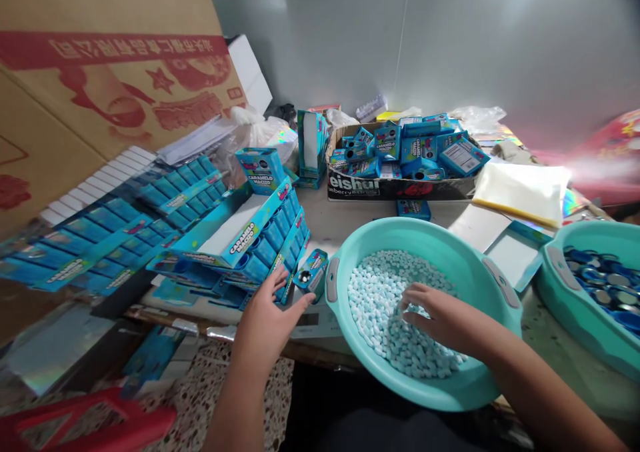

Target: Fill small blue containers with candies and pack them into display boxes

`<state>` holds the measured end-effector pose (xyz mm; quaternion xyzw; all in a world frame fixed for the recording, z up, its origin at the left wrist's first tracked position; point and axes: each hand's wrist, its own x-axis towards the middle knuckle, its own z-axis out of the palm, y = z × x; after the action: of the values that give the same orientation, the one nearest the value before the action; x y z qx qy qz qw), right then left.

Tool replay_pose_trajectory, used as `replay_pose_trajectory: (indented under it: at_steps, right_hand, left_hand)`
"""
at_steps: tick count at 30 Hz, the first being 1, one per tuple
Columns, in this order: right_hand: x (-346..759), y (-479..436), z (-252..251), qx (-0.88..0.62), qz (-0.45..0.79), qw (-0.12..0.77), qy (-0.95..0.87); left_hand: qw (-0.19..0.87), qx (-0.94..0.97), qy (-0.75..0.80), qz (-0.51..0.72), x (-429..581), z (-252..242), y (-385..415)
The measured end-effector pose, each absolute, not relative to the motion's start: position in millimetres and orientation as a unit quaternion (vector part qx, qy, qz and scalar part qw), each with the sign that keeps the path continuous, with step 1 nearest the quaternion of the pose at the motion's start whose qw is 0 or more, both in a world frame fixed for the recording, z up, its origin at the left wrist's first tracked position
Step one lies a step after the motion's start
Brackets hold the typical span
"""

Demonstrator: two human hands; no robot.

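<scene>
Upper left of the frame: big carton point(100, 72), leaning back, out of the work area. Below it, rows of blue packs point(125, 219) laid flat and close together, probably so they stay in order. Lower left: red stool point(75, 425) on the floor.

Left of centre: stacked display trays point(240, 232), open side toward the person, within arm's reach. Just right of them, at the near table edge, a small box point(311, 273), blue, printed, tilted upright with its dark open end upward. Touching the trays and just beside the basin.

Left hand point(267, 319): palm down, fingers spread wide, fingertips on the tray stack, thumb stretched out under the small box. Nothing gripped, as far as can be seen. Seemingly steadying the stack.

Upper centre: low cardboard tray point(400, 189) heaped with loose blue packs, set further back.

Centre: teal basin point(500, 285), overhanging the near table edge and tipped toward the person, likely for easy reach. Inside, candies point(380, 292): small, pale blue, oblong, piled toward the near side.

Right hand point(440, 319): inside the basin, lying on the pile, fingers curled down into the candies. Cannot tell whether any are held.

Right of centre: white sheets point(520, 189) lying flat. Far right: second basin point(555, 305), holding dark blue round pieces point(605, 282), well apart from both hands.
</scene>
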<state>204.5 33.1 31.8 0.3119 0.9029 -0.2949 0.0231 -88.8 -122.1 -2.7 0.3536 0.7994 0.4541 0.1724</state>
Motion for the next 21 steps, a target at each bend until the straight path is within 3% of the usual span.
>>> replay_pose_trajectory:
  at_steps: [21]
  right_hand:
    - [205.2,33.7,30.7,0.309,-0.287,0.031,0.906]
  left_hand:
    - [0.143,0.367,0.824,0.406,-89.9,-7.6,-119.5]
